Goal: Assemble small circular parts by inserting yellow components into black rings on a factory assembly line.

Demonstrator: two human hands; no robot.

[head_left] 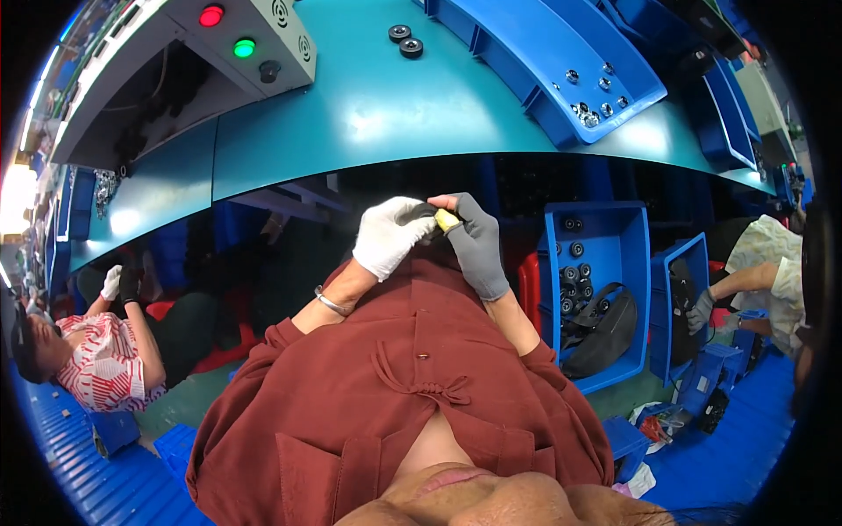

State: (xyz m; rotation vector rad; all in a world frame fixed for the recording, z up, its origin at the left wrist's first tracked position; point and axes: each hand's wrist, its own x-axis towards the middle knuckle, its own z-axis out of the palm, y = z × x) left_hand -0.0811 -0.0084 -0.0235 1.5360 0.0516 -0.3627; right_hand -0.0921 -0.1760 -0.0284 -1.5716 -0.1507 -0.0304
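Note:
My left hand (384,238), in a white glove, is closed with its thumb and fingers pinched together in front of my waist. Close beside it, my right hand (476,244) wears a grey glove with bare fingertips showing, and its fingers are bent inward. Between the two hands is a small black piece (424,213), mostly covered by the fingers; its kind cannot be made out. Something yellow (447,220) shows at the right thumb, either wrapped round it or held by it.
Ahead is a teal table (351,114) with two black wheels (405,41), a blue tray (561,123) of shiny metal parts and a grey box (289,53) with red and green buttons. A blue bin (638,289) of wheels stands at right. Co-workers sit on both sides.

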